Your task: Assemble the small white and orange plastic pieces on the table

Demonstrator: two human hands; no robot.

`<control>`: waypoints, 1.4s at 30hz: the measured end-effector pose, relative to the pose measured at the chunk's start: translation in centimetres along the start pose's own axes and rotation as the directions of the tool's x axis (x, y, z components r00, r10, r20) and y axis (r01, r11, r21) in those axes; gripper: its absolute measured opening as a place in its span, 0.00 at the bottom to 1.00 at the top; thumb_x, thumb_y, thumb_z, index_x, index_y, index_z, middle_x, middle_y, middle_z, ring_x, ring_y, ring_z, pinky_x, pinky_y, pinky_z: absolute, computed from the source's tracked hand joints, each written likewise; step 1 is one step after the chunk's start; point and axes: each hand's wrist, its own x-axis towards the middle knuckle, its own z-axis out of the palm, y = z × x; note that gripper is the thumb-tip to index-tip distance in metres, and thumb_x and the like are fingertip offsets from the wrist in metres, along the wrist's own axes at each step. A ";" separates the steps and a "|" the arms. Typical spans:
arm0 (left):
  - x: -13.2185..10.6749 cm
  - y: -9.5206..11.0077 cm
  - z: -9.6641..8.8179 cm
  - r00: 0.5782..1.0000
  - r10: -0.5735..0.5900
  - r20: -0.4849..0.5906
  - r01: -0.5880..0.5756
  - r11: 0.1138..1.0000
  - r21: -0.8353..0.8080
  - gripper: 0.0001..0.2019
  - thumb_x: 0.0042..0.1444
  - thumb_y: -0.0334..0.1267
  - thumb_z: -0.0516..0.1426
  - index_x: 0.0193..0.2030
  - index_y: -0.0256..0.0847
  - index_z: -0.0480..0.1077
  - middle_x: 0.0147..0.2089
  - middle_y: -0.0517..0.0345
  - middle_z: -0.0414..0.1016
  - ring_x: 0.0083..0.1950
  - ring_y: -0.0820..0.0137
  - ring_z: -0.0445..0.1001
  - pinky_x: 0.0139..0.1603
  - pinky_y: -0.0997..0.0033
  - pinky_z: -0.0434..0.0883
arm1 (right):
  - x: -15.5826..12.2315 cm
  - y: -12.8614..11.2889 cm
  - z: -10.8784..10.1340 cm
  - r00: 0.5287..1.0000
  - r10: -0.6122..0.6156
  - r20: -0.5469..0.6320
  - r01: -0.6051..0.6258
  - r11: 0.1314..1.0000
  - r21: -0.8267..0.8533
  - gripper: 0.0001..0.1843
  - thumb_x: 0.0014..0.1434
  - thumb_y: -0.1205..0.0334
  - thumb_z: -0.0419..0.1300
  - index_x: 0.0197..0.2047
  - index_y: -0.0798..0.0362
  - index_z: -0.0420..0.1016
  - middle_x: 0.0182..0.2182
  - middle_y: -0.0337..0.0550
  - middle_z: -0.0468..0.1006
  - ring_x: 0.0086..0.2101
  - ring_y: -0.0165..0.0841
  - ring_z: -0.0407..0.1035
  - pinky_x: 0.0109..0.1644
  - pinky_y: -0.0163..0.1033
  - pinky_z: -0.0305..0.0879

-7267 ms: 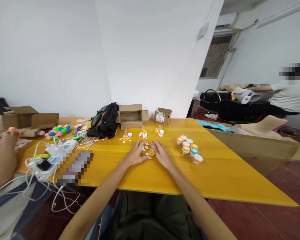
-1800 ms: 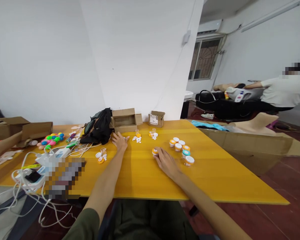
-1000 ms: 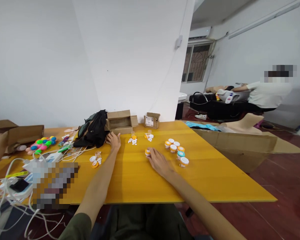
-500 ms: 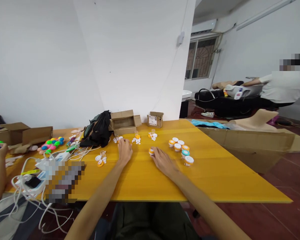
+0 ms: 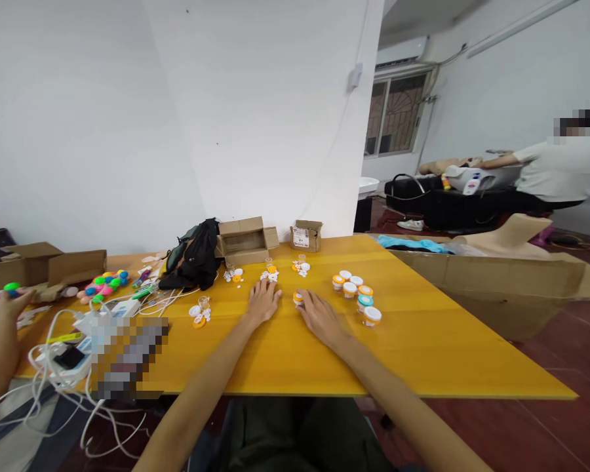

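Note:
My right hand (image 5: 319, 316) has its fingers around a small round jar (image 5: 297, 299) with an orange and white lid, standing on the table (image 5: 423, 341). My left hand (image 5: 264, 301) lies low over the tabletop with its fingers stretched forward, seemingly holding nothing. Just beyond its fingertips is a pile of small white discs and an orange ring (image 5: 271, 270). Similar groups of a clear cup, rings and white pieces lie at the left (image 5: 200, 313), farther back (image 5: 234, 274) and behind the jar (image 5: 301, 266). Several lidded jars (image 5: 349, 288) stand to the right, one lid turquoise.
An open cardboard box (image 5: 243, 244), a smaller box (image 5: 305, 236) and a black bag (image 5: 196, 255) line the wall side. White cables and power strips (image 5: 69, 360) crowd the left. Another person's hand (image 5: 10, 308) holds coloured balls there. A large carton (image 5: 472, 282) stands right of the table.
My left hand has moved right, from the back-left group of parts to the middle pile, uncovering the former. My right hand stays on the jar.

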 end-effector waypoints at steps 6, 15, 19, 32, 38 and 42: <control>1.7 0.1 0.9 0.998 -0.040 -0.044 0.038 0.999 -0.027 0.18 0.65 0.47 0.48 0.57 0.47 0.66 0.59 0.48 0.67 0.60 0.58 0.65 0.61 0.55 0.61 | 0.0 0.0 -0.1 1.000 -0.015 0.007 0.015 1.000 -0.001 0.16 0.64 0.69 0.49 0.54 0.51 0.65 0.46 0.51 0.77 0.44 0.39 0.74 0.49 0.43 0.69; 0.0 1.1 -0.4 0.987 0.123 -0.102 -0.133 0.986 -0.096 0.13 0.65 0.38 0.47 0.52 0.42 0.67 0.56 0.46 0.66 0.58 0.58 0.65 0.58 0.56 0.66 | 0.3 0.3 -0.2 0.999 0.005 0.053 -0.013 0.988 0.157 0.18 0.61 0.70 0.54 0.55 0.52 0.63 0.48 0.52 0.77 0.48 0.39 0.74 0.51 0.43 0.69; -1.7 2.4 -1.3 0.956 0.285 -0.063 -0.290 0.901 -0.323 0.14 0.68 0.38 0.43 0.55 0.45 0.65 0.54 0.51 0.67 0.57 0.64 0.67 0.61 0.61 0.66 | 1.1 0.4 0.5 0.999 0.039 0.033 -0.047 0.958 0.284 0.19 0.60 0.70 0.53 0.55 0.51 0.60 0.50 0.52 0.76 0.50 0.39 0.73 0.52 0.44 0.68; -1.3 2.7 -0.7 0.998 0.040 0.056 -0.036 0.997 -0.073 0.16 0.66 0.40 0.46 0.56 0.41 0.66 0.59 0.45 0.67 0.60 0.57 0.64 0.58 0.54 0.63 | 1.6 1.0 1.2 0.990 0.136 0.023 -0.134 0.906 0.401 0.15 0.57 0.66 0.56 0.49 0.50 0.63 0.44 0.49 0.77 0.45 0.41 0.74 0.49 0.43 0.68; 0.1 2.8 -0.4 0.998 -0.052 0.037 0.056 0.993 -0.106 0.19 0.65 0.42 0.46 0.58 0.40 0.66 0.60 0.41 0.67 0.61 0.53 0.64 0.59 0.52 0.60 | 1.6 1.0 1.4 0.991 0.131 0.010 -0.124 0.906 0.404 0.16 0.58 0.65 0.57 0.50 0.49 0.64 0.45 0.49 0.78 0.45 0.42 0.73 0.49 0.43 0.68; 0.3 2.6 -0.3 0.998 -0.070 -0.001 0.069 0.977 -0.202 0.16 0.64 0.40 0.48 0.55 0.40 0.68 0.60 0.41 0.66 0.61 0.52 0.63 0.60 0.49 0.60 | 1.6 1.3 1.7 0.992 0.126 -0.017 -0.105 0.886 0.453 0.17 0.57 0.65 0.56 0.51 0.49 0.66 0.45 0.48 0.78 0.45 0.41 0.73 0.50 0.44 0.68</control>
